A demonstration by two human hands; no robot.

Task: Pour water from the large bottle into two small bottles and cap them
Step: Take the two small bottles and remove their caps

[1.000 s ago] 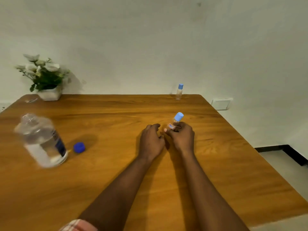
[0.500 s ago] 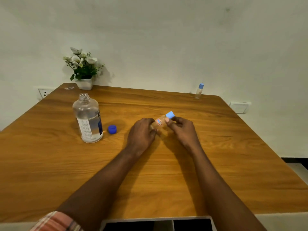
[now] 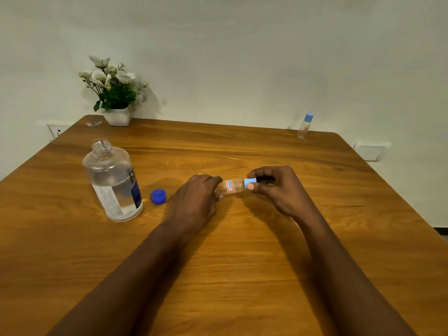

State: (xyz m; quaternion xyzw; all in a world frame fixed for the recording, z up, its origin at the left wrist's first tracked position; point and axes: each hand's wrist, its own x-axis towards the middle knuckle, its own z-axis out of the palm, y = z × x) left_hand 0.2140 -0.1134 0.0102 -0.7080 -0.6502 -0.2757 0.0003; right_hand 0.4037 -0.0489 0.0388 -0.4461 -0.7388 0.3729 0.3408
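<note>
A small bottle (image 3: 230, 186) is held on its side between both hands, low over the surface (image 3: 242, 251); contact with it cannot be determined. The base end is grasped by the curled fingers (image 3: 212, 179) of the left hand (image 3: 196, 197). The light blue cap (image 3: 249, 183) is pinched by the thumb and fingers of the right hand (image 3: 278, 190). A dark blue cap (image 3: 158, 196) is found near the left fingers, on their left. Beyond it the large bottle (image 3: 112, 180) is observed upright, uncapped and partly filled. A second small bottle (image 3: 305, 126), capped, is noted well beyond the right fingers, at the far edge.
</note>
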